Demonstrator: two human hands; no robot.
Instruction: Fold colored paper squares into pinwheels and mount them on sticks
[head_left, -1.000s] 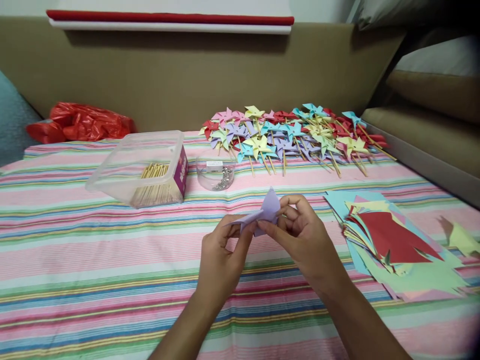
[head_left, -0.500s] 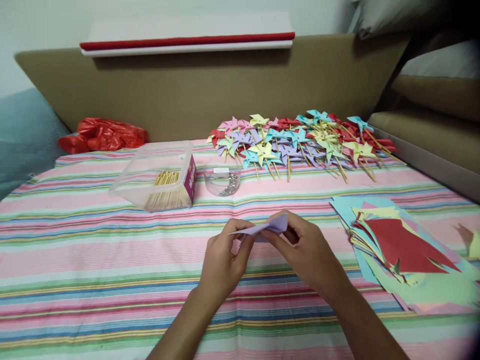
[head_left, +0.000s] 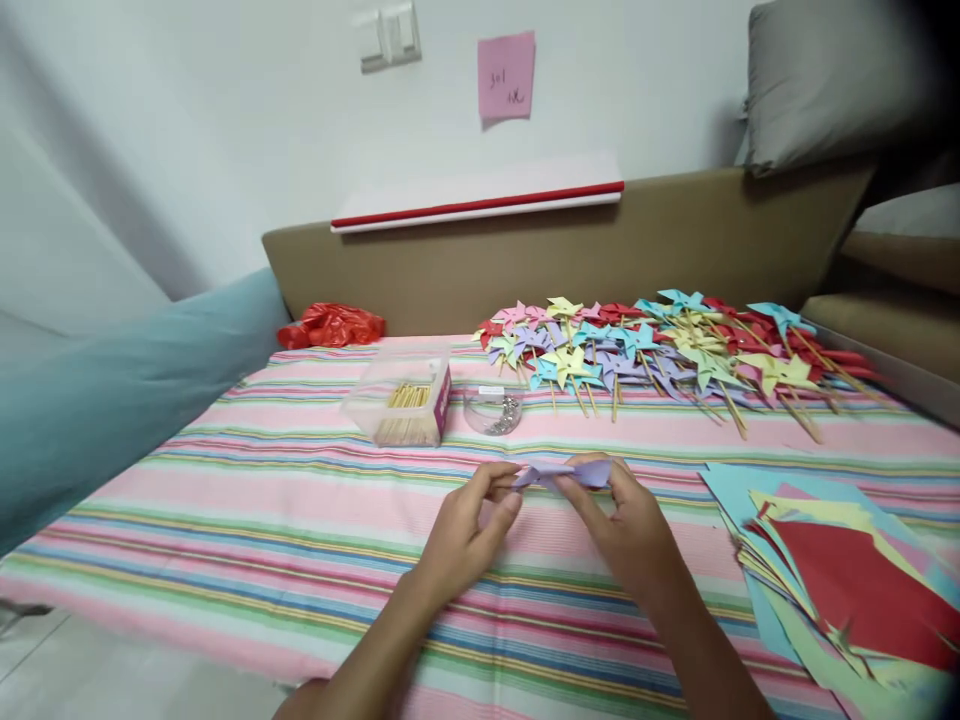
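A piece of purple paper (head_left: pixel 551 472), partly folded into pinwheel-like blades, is held up between both hands above the striped cloth. My left hand (head_left: pixel 471 525) pinches its left end between thumb and fingers. My right hand (head_left: pixel 619 515) grips the right part, thumb pressed near the middle and fingers behind. Just beyond the hands stands a round clear dish (head_left: pixel 492 412) with small metal pieces and a little white box in it. Left of that dish, a clear plastic box (head_left: pixel 367 405) lies with many thin wooden sticks (head_left: pixel 409 397) inside.
Finished paper pinwheels (head_left: pixel 637 345) on sticks lie heaped at the back right. Cut paper sheets (head_left: pixel 847 575) are stacked at the right, red on top. A red plastic bag (head_left: pixel 334 326) sits at the back left. The striped cloth (head_left: pixel 225 530) ends at the lower left.
The view has tilted up and pulled back, showing more wall and the cloth's left edge. The purple paper's left blade now curls inward, where before it lay flatter.
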